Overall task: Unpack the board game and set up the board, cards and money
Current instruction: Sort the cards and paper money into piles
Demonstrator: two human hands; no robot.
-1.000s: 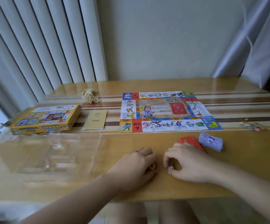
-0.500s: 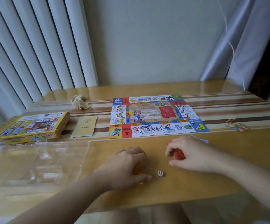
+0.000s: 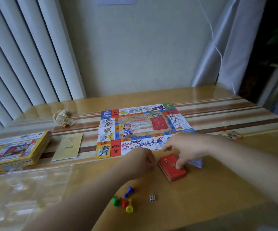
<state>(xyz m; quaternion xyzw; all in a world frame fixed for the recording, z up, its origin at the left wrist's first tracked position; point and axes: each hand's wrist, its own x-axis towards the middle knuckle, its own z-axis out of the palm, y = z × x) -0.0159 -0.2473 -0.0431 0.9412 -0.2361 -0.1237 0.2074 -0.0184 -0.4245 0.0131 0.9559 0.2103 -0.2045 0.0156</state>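
Leaning over the near edge of the surface (image 3: 218, 194), the person has both forearms above four pawns (image 3: 124, 202) (blue, green, red, yellow) and one die (image 3: 152, 197). One clear plastic tray (image 3: 26, 189) lies to their left. I think the left forearm should be kept high, so that it does not sweep these small pieces.

A little farther lies the one red deck of cards (image 3: 169, 170). The right hand (image 3: 185, 147) hangs over it with fingers bent downwards. The fingertips (image 3: 178, 166) touch the top card and the thumb stands free, so nothing is gripped yet. The left hand (image 3: 141, 160) is just beside the deck's left edge with its fingers curled under, and I cannot tell whether it holds anything.

The step, in my judgement, is to take the deck to the board. To do it well, thumb and fingers should take the two long sides while the left hand squares the pile, because loose cards probably slide easily on this glossy top.

One pile of money (image 3: 195, 163) shows only a corner under the right hand. Farther, one board (image 3: 143, 129) lies flat and open, with one red card field (image 3: 159, 123) in its middle, probably the deck's place. Left of it I count one yellow leaflet (image 3: 68, 146) and one game box (image 3: 15, 149), and at the far side one crumpled paper (image 3: 63, 117).
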